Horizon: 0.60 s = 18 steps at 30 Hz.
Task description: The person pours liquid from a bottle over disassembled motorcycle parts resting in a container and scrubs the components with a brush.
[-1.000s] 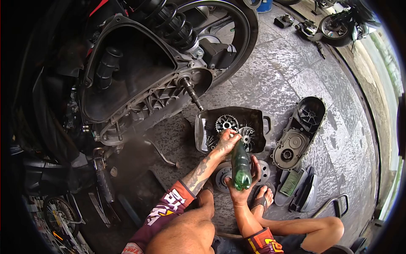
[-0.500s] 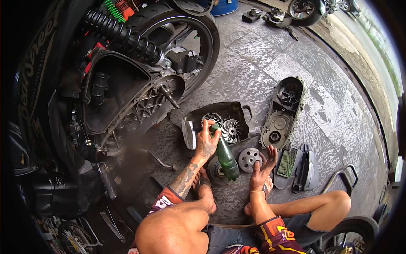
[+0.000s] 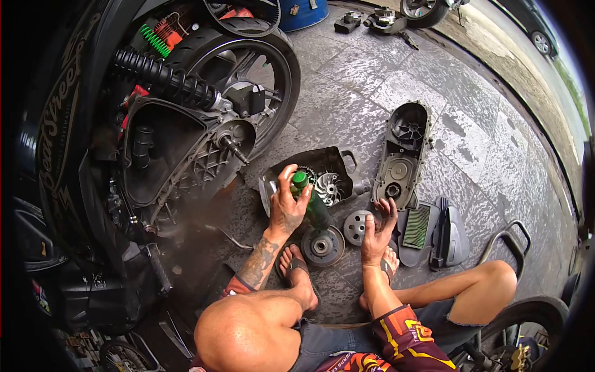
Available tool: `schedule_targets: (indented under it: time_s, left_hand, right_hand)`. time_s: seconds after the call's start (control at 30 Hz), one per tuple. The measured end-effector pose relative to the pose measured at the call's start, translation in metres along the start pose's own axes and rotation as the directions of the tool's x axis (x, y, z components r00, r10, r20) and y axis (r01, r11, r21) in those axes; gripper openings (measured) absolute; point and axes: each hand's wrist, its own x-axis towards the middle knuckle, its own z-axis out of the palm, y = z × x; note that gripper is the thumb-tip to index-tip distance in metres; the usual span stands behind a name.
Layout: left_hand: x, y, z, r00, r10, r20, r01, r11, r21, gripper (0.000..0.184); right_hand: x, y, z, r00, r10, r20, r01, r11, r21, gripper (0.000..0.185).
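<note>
- Black scooter body with "Beat Street" lettering (image 3: 71,149) fills the left side, biggest thing here by far.
- Rear wheel with black tyre (image 3: 290,80) sits behind the opened metal casing (image 3: 164,146).
- Dark open plastic container with a handle (image 3: 313,154) is on the floor, in front of the person.
- Long grey metal cover (image 3: 403,152) lies just right of that, hollow side up.
- Grey plastic filter piece with green pleats (image 3: 416,228) is near the cover's lower end.
- Green plastic bottle with green cap (image 3: 318,212) is up in the left hand, tilted, cap end by the container. Can't tell if its bottom touches anything.
- Left hand (image 3: 286,208) is pinching the bottle near its neck, thumb on one side, fingers on the other.
- Right hand (image 3: 379,234) is open, fingers up and a bit bent, thumb apart, near the holed disc.
- Round metal drum part with a centre hub (image 3: 323,246) is between the feet.
- Grey metal disc with round holes (image 3: 356,228) is just right of it.
- Silver finned metal fan (image 3: 328,187) sits in the container.
</note>
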Motion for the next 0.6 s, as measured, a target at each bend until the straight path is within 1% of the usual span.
schedule_targets:
  time_s: [0.03,0.1,0.17,0.2,0.23,0.27,0.3,0.33,0.37,0.4,0.43,0.5,0.53,0.57,0.6]
  left_hand:
    - [0.004,0.006,-0.003,0.999,0.033,-0.024,-0.033,0.999,0.005,0.059]
    - [0.011,0.009,-0.009,0.998,0.041,-0.044,-0.044,0.998,-0.054,0.064]
    - [0.018,0.016,-0.016,0.997,0.055,-0.055,-0.058,0.997,-0.05,0.068]
    - [0.023,0.027,-0.021,0.999,0.019,-0.04,-0.023,0.994,-0.105,0.068]
    - [0.028,0.026,-0.024,0.998,0.028,-0.062,-0.033,0.997,-0.073,0.069]
    - [0.032,0.026,-0.026,0.998,0.022,-0.054,-0.026,0.997,-0.072,0.07]
    - [0.036,0.026,-0.028,0.999,0.017,-0.047,-0.02,0.997,-0.07,0.07]
    - [0.04,0.026,-0.029,0.999,0.016,-0.048,-0.019,0.997,-0.071,0.07]
    - [0.045,0.027,-0.029,0.989,0.129,-0.078,-0.129,0.992,0.006,0.071]
    - [0.048,0.027,-0.027,0.965,0.242,-0.099,-0.235,0.969,0.081,0.072]
    - [0.05,0.026,-0.025,0.964,0.245,-0.099,-0.239,0.968,0.072,0.072]
    - [0.048,0.019,-0.024,0.982,0.191,-0.013,-0.19,0.981,0.045,0.074]
    - [0.048,0.019,-0.022,0.979,0.205,-0.004,-0.205,0.978,0.035,0.073]
    - [0.047,0.017,-0.018,0.982,0.189,-0.005,-0.189,0.982,0.027,0.073]
    - [0.048,0.017,-0.014,0.977,0.211,-0.024,-0.211,0.977,0.01,0.072]
  right_hand:
    - [0.001,0.0,0.0,1.0,0.003,-0.003,-0.003,1.0,0.001,0.064]
    - [0.003,-0.002,0.003,1.0,0.021,0.011,-0.021,1.0,0.007,0.064]
    - [0.004,-0.005,0.006,0.999,0.034,-0.005,-0.034,0.999,0.026,0.061]
    - [0.006,-0.008,0.008,0.999,0.046,0.023,-0.046,0.999,0.009,0.058]
    - [0.009,-0.01,0.011,0.997,0.058,0.054,-0.057,0.998,-0.009,0.055]
    - [0.013,-0.013,0.016,0.992,0.074,0.103,-0.068,0.996,-0.061,0.05]
    - [0.018,-0.023,0.026,0.98,0.102,0.168,-0.086,0.991,-0.098,0.051]
    - [0.024,-0.027,0.036,0.956,0.103,0.275,-0.068,0.989,-0.134,0.054]
    - [0.031,-0.032,0.047,0.921,0.105,0.376,-0.043,0.985,-0.168,0.057]
    - [0.038,-0.041,0.058,0.89,0.054,0.453,0.043,0.979,-0.201,0.062]
    - [0.047,-0.05,0.069,0.849,0.008,0.528,0.132,0.965,-0.227,0.067]
    - [0.063,-0.058,0.088,0.775,-0.058,0.629,0.301,0.909,-0.288,0.075]
    - [0.069,-0.057,0.095,0.746,-0.082,0.661,0.364,0.881,-0.302,0.078]
    - [0.075,-0.055,0.1,0.729,-0.1,0.677,0.42,0.846,-0.328,0.071]
    - [0.08,-0.053,0.103,0.715,-0.059,0.697,0.435,0.818,-0.377,0.066]
